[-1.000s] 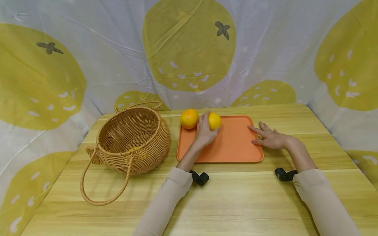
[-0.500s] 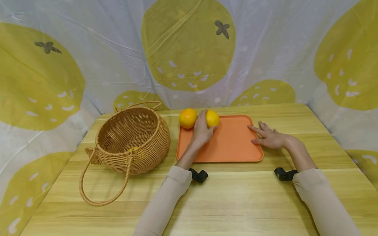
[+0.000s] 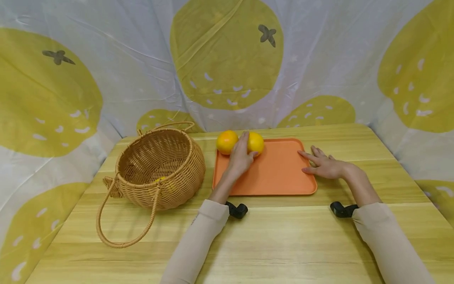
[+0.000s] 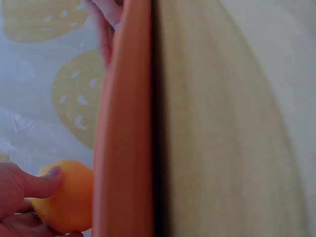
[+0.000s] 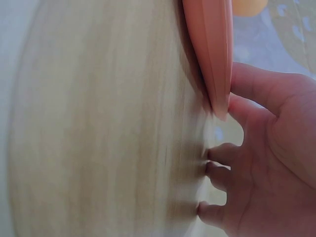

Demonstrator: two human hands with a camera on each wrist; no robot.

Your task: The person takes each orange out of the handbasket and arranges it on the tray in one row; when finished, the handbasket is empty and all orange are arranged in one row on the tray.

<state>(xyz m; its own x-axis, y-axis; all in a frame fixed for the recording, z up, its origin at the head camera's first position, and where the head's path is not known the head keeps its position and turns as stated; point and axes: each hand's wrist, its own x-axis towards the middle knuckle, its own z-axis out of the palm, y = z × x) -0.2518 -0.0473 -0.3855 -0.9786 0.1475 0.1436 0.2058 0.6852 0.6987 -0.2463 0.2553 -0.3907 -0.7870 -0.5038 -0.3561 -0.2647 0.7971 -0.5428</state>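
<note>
My left hand (image 3: 240,159) holds an orange (image 3: 256,143) at the back of the salmon-coloured tray (image 3: 280,173). In the left wrist view the thumb lies on that orange (image 4: 69,197), with other fingers beneath it. A second orange (image 3: 227,142) sits at the tray's back left corner, just left of the hand. At the tray's right edge, my right hand (image 3: 328,167) is spread, nothing held in it. The right wrist view shows its thumb against the tray's rim (image 5: 212,44) and several fingertips on the tabletop.
A round wicker basket (image 3: 188,173) stands left of the tray, one handle (image 3: 101,225) folded down toward the front. Something yellow (image 3: 161,180) shows inside it. Black wrist devices (image 3: 237,210) are worn on both arms. A fruit-printed cloth (image 3: 227,59) hangs behind the table.
My left hand and the orange in it have shifted slightly left, closer to the other orange. My right hand has stayed at the tray's edge.
</note>
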